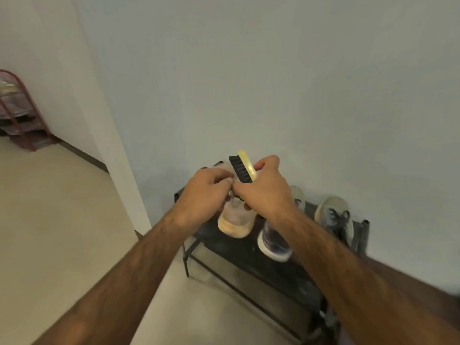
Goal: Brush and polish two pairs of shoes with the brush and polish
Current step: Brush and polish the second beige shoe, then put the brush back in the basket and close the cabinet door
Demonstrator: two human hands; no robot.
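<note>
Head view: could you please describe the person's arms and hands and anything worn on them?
The left forearm and right forearm are sleeveless to the frame edge, with visible hair. The left hand and right hand are ungloved; no watch or band shows at either wrist.

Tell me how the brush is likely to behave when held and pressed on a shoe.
The brush is probably rigid: its pale back looks like one solid block. It seems light, as the right hand holds it up by its lower end. Its dark bristles would likely bend slightly.
</note>
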